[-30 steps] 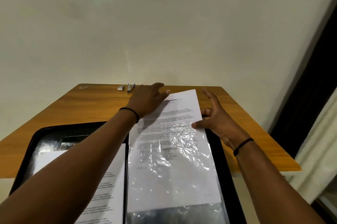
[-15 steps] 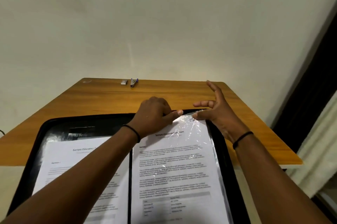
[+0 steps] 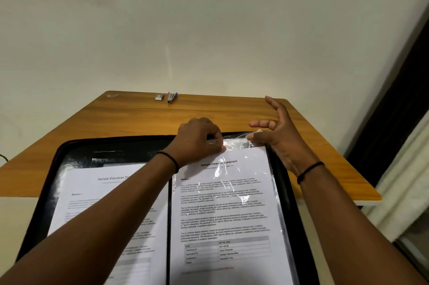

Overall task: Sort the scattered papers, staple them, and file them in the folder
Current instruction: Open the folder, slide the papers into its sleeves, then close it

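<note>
Both hands point(image 3: 199, 138) point(image 3: 276, 136) pinch the sleeve point(image 3: 234, 143) top (paper point(image 3: 222, 205) inside).

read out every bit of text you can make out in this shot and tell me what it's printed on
"Sample Financial Statement": title of the right page, with glare over the middle of "Financial".
"Section 1": heading on the right page.
"Sample Education Tr": title of the left page, cut off by the left forearm.
"Section 1": heading on the left page.
Body paragraphs, subtitles and table entries on both pages: too small and blurred to read.
Stapler and small box: no legible text.
</note>
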